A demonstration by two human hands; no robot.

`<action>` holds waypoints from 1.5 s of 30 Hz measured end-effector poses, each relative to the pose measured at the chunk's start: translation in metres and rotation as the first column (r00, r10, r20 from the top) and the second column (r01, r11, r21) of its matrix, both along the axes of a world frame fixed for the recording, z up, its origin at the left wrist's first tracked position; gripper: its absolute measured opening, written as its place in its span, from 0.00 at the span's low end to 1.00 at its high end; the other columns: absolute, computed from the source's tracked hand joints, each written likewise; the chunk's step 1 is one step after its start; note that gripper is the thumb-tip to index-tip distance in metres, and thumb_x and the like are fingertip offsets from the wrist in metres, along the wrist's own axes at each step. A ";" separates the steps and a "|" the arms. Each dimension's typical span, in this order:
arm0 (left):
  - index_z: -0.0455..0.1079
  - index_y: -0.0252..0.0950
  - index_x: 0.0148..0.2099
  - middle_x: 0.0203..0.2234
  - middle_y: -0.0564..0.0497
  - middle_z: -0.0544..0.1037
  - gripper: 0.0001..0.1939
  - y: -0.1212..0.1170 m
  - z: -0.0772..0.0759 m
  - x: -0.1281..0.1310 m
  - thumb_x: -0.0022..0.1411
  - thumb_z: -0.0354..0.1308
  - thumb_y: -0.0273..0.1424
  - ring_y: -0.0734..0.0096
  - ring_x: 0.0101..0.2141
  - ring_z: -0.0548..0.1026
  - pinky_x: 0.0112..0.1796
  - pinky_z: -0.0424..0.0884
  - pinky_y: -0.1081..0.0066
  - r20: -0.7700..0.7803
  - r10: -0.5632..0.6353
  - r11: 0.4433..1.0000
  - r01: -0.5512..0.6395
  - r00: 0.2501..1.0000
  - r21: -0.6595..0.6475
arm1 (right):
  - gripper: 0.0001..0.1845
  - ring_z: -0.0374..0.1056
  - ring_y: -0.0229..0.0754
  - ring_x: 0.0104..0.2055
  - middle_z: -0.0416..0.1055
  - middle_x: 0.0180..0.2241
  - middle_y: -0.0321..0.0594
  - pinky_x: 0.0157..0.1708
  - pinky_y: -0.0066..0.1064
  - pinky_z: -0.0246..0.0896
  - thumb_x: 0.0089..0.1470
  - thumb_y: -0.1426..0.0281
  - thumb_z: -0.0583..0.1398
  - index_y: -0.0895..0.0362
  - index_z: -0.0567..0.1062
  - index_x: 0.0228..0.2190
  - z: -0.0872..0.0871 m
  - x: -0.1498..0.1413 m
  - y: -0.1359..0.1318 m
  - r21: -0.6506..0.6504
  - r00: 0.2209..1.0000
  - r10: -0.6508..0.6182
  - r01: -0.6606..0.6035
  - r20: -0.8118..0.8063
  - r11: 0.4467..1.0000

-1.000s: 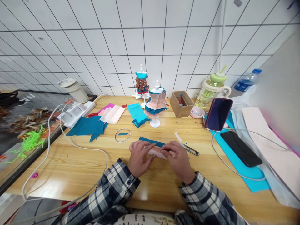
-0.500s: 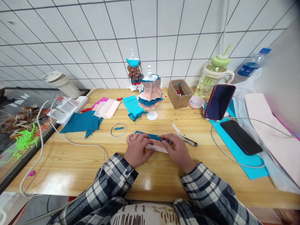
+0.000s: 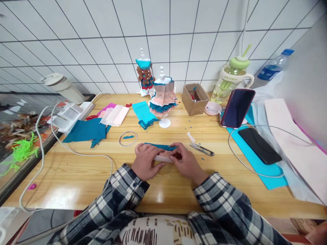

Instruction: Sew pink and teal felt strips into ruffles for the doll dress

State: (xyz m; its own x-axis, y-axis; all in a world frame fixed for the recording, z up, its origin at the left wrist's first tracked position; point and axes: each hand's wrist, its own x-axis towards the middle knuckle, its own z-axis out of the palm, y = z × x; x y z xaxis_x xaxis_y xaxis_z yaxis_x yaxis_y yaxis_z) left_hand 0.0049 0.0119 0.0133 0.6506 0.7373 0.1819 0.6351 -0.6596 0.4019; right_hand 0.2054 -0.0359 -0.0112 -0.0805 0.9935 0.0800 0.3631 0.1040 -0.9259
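Observation:
My left hand (image 3: 146,161) lies over the left part of a layered crepe paper strip (image 3: 163,159), fingers pressed on it and thumb at its near edge. The strip shows pale pink in front and teal along the back. My right hand (image 3: 188,164) pinches the strip's right part between thumb and bent fingers, which hide that end. Right of this hand lie thread snips (image 3: 203,149) with their blades pointing left, beside a small white scrap (image 3: 190,136). A thin ring (image 3: 120,140) lies flat beyond my left hand, with a teal scrap (image 3: 128,137) inside.
Farther back stand a small dress form (image 3: 163,98) in ruffled paper, a second one (image 3: 144,76), and a cardboard box (image 3: 195,98). Teal paper (image 3: 85,131) and a power strip (image 3: 74,117) are left. Phones (image 3: 260,145) and a white cable (image 3: 245,163) lie right.
My right hand has slid a little left along the strip, closer to my left hand, and the snips' blades now show. The left hand keeps its place on the strip.

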 end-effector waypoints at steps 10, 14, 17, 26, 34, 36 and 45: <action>0.72 0.42 0.32 0.38 0.54 0.77 0.02 -0.003 -0.005 0.003 0.54 0.60 0.30 0.61 0.45 0.68 0.54 0.44 0.48 -0.013 -0.015 0.998 0.015 1.000 0.065 | 0.07 0.68 0.43 0.39 0.74 0.35 0.40 0.40 0.35 0.62 0.57 0.71 0.58 0.54 0.75 0.38 0.007 0.000 0.000 0.202 0.977 -0.001 -0.043 0.215 0.978; 0.72 0.42 0.33 0.35 0.55 0.78 0.02 -0.004 -0.006 0.002 0.55 0.59 0.29 0.62 0.44 0.69 0.54 0.44 0.49 0.002 -0.021 0.996 0.021 1.000 0.083 | 0.08 0.65 0.44 0.43 0.73 0.38 0.41 0.48 0.40 0.59 0.57 0.70 0.59 0.53 0.78 0.36 0.009 -0.002 -0.002 0.297 0.951 -0.050 -0.045 0.304 0.954; 0.71 0.42 0.32 0.32 0.56 0.79 0.02 -0.004 -0.007 0.002 0.56 0.59 0.28 0.63 0.42 0.70 0.54 0.44 0.49 0.004 -0.025 0.996 0.025 1.000 0.086 | 0.09 0.65 0.45 0.45 0.74 0.41 0.40 0.50 0.41 0.58 0.57 0.69 0.58 0.52 0.79 0.36 0.009 -0.002 -0.002 0.288 0.938 -0.041 -0.063 0.343 0.955; 0.72 0.42 0.33 0.34 0.55 0.80 0.02 -0.003 -0.009 0.002 0.59 0.58 0.32 0.63 0.42 0.71 0.53 0.45 0.49 0.032 -0.043 0.996 0.040 0.999 0.075 | 0.14 0.63 0.46 0.48 0.73 0.47 0.38 0.52 0.43 0.56 0.61 0.63 0.55 0.49 0.81 0.37 0.005 -0.002 0.000 0.196 0.885 0.016 -0.121 0.466 0.973; 0.74 0.43 0.42 0.37 0.51 0.78 0.08 -0.001 -0.008 0.001 0.61 0.56 0.36 0.60 0.43 0.69 0.50 0.53 0.53 0.011 -0.031 0.999 0.031 0.999 0.011 | 0.15 0.62 0.47 0.49 0.73 0.49 0.38 0.51 0.43 0.56 0.62 0.61 0.54 0.48 0.80 0.42 0.004 0.000 -0.001 0.154 0.843 0.024 -0.127 0.538 0.980; 0.75 0.43 0.39 0.37 0.50 0.77 0.07 0.000 -0.009 0.000 0.60 0.56 0.35 0.60 0.43 0.68 0.48 0.54 0.53 -0.004 0.005 1.000 -0.005 1.000 0.000 | 0.16 0.61 0.47 0.49 0.73 0.49 0.37 0.51 0.43 0.56 0.62 0.61 0.53 0.48 0.80 0.42 0.005 0.000 -0.001 0.140 0.835 0.037 -0.135 0.550 0.981; 0.75 0.43 0.45 0.40 0.49 0.75 0.12 -0.002 -0.008 0.000 0.58 0.58 0.34 0.60 0.44 0.68 0.48 0.56 0.56 0.054 0.019 0.999 -0.017 0.998 -0.045 | 0.14 0.62 0.47 0.49 0.73 0.49 0.38 0.50 0.44 0.56 0.62 0.62 0.55 0.47 0.81 0.40 0.004 0.007 -0.001 0.138 0.831 0.077 -0.181 0.551 0.974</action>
State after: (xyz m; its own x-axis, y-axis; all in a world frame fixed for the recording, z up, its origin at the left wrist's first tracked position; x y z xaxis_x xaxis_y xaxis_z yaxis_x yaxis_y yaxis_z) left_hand 0.0048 0.0104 0.0048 0.6272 0.7569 0.1836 0.6229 -0.6290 0.4651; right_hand 0.2123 -0.0365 -0.0070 -0.2891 0.9441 0.1584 0.7698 0.3277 -0.5477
